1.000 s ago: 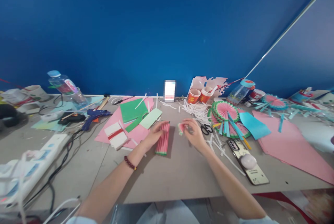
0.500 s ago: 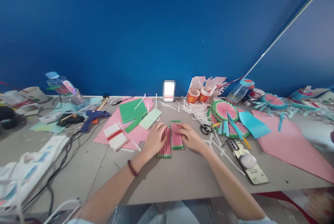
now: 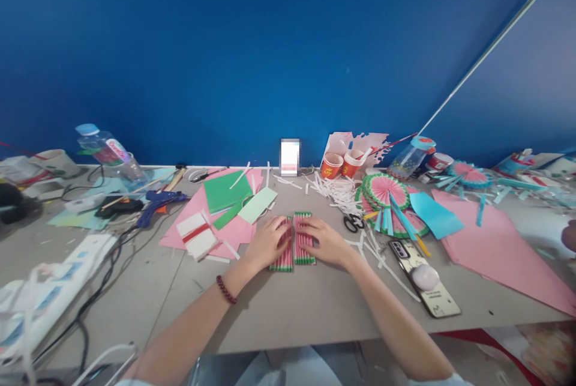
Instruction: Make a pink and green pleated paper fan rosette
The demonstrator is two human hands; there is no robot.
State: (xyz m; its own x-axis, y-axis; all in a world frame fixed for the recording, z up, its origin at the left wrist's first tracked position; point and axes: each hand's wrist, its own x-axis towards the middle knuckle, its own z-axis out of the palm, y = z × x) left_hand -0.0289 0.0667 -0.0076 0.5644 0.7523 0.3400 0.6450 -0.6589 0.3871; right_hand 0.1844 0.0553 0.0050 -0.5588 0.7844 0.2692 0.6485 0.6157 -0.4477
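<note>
Two pleated pink paper strips with green ends lie side by side on the table, a narrow gap between them. My left hand (image 3: 269, 241) rests on the left pleated paper (image 3: 283, 263), fingertips on its folds and fingers slightly apart. Over the right pleated paper (image 3: 305, 257) my right hand (image 3: 326, 241) lies with fingers spread and lightly bent, the tips touching its top. Both strips are flat, and the fingers cover part of each. A bead bracelet (image 3: 225, 290) circles my left wrist.
Green paper (image 3: 227, 189) and pink sheets lie to the left, near a blue glue gun (image 3: 158, 206). Scissors (image 3: 352, 223), white paper scraps (image 3: 338, 189), a round pleated paper fan (image 3: 384, 190) and a phone (image 3: 435, 297) are to the right. Paper cups (image 3: 332, 165) stand behind.
My right hand has come slightly nearer to me with the right pleated paper, so its lower end sits closer to level with the left one. The left hand has barely moved.
</note>
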